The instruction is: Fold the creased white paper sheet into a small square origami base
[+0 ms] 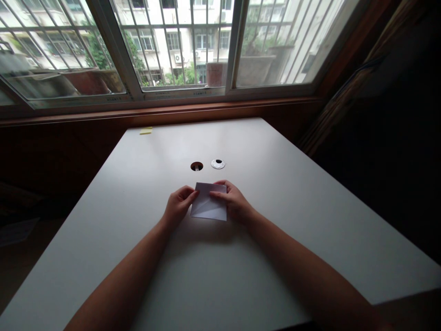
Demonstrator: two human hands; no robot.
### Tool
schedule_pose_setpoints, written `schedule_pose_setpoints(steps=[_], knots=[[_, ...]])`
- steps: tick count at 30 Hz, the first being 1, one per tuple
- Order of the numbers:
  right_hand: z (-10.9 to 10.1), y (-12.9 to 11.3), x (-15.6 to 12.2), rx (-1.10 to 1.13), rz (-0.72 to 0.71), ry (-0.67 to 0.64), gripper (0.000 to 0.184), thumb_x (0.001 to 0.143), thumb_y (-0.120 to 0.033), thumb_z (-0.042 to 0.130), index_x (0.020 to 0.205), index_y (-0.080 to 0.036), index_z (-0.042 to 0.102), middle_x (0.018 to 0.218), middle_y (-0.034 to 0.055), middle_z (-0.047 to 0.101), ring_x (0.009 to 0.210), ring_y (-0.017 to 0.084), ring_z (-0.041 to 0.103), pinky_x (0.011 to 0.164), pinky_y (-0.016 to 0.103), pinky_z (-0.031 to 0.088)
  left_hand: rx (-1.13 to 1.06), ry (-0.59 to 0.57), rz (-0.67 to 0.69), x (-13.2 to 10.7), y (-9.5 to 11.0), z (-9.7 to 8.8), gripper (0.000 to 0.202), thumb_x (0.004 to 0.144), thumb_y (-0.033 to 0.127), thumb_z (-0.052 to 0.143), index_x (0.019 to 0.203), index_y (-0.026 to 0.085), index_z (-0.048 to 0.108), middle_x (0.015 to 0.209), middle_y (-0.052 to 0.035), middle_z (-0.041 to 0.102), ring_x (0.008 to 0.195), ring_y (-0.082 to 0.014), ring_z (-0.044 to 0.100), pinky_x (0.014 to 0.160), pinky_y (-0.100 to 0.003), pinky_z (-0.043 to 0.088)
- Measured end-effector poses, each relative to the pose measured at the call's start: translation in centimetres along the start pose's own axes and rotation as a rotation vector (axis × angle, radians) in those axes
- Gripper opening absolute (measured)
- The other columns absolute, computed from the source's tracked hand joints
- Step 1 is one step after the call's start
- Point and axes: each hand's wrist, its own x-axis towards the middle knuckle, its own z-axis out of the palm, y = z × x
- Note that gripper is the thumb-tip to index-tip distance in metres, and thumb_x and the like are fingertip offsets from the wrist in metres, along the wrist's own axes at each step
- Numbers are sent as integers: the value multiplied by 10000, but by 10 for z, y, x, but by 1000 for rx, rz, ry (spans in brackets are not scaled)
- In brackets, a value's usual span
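A small folded sheet of pale paper (pixel 209 205) lies on the white table (pixel 220 257) in front of me. My left hand (pixel 178 204) pinches its left edge with curled fingers. My right hand (pixel 231 198) grips its upper right part, fingertips pressed onto the fold. Both forearms reach in from the bottom of the view.
Beyond the paper the table has a round cable hole (pixel 196 166) and its white cap (pixel 217 163) lying beside it. A yellow sticky note (pixel 146 131) sits at the far left edge. A barred window (pixel 179 46) runs along the far side; dark room space lies right.
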Motion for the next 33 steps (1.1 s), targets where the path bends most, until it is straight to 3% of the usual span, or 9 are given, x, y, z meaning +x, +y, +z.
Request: schedule_pose_setpoints(steps=[5, 14, 24, 33], knots=[[-3, 4, 2, -68, -44, 37, 502, 633, -350, 849, 1017, -215, 555, 848, 5, 643, 709, 158, 609, 636, 281, 489, -29, -52, -51, 4, -3, -2, 294, 810, 439, 687, 775, 152, 629, 684, 5, 592, 643, -124, 521, 600, -229, 397], [-6, -1, 1, -261, -33, -47, 511, 634, -392, 833, 1010, -215, 536, 819, 3, 636, 689, 158, 610, 593, 264, 480, 63, -133, -97, 4, 3, -1, 371, 815, 505, 647, 717, 155, 571, 643, 18, 548, 597, -116, 479, 550, -224, 355], [-6, 3, 1, -366, -95, -29, 468, 681, -425, 799, 1025, -228, 550, 783, -8, 630, 679, 158, 595, 576, 249, 454, 157, -114, -53, 4, 0, 0, 346, 855, 497, 606, 787, 158, 618, 674, 14, 551, 637, -130, 480, 561, -229, 356], [-4, 3, -2, -435, -245, -11, 313, 796, -455, 686, 1029, -250, 642, 902, 23, 668, 729, 162, 600, 589, 253, 457, 141, -125, -53, 6, -2, 0, 340, 860, 502, 586, 807, 169, 629, 685, 9, 567, 635, -137, 479, 561, -231, 347]])
